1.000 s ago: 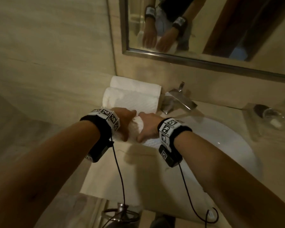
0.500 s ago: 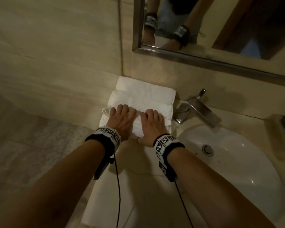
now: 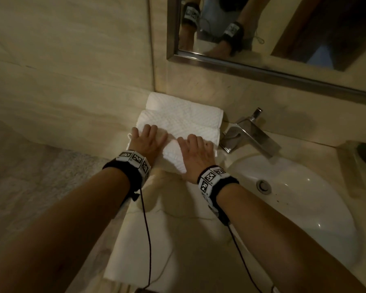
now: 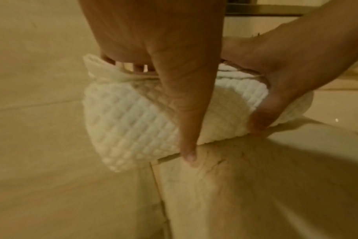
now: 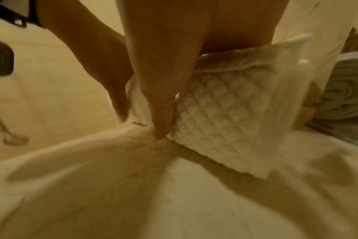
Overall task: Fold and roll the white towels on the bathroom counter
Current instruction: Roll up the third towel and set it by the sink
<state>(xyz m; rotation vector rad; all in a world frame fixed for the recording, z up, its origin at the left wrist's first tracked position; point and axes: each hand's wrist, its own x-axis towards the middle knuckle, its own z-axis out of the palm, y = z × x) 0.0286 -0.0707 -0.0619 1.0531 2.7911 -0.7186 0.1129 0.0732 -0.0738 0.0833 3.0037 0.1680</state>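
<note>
A white waffle-weave towel roll lies across the counter, its unrolled flat part stretching toward me. My left hand wraps the roll's left half and my right hand its right half, fingers draped over the top. In the left wrist view the left thumb points down at the seam where the roll meets the flat cloth. The right wrist view shows the right thumb pressed at that same seam of the roll. Two finished rolls lie just behind, against the back wall.
A chrome faucet stands right of the rolls, over a white sink basin. A framed mirror hangs above. The tiled side wall closes off the left. Wrist cables hang down over the flat towel.
Both hands have pushed the roll away from me, up against the finished rolls, and spread apart along it. My view has tilted down and to the left.
</note>
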